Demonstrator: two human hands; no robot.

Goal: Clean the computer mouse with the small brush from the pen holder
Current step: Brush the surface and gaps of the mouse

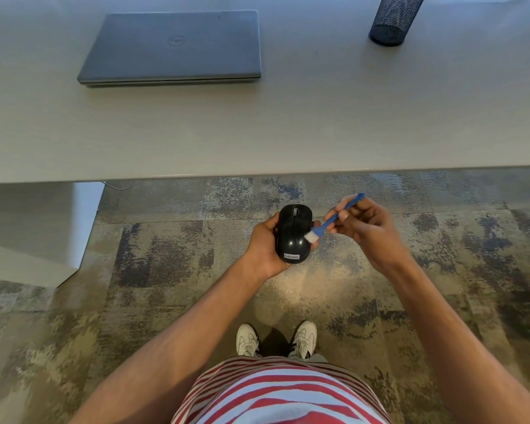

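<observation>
My left hand [262,246] grips a black computer mouse [292,232] from its left side, top face up, held in the air over the carpet in front of the desk. My right hand [366,229] pinches the blue handle of a small brush [334,219]. The brush's white bristles touch the mouse's right side. The black mesh pen holder [390,21] stands on the desk at the far right, its top cut off by the frame.
A closed grey laptop [175,47] lies on the pale desk [318,123] at the back left. The desk's front edge runs across the view just beyond my hands. A white desk leg panel [43,234] is at the left. My feet stand on patterned carpet [166,255].
</observation>
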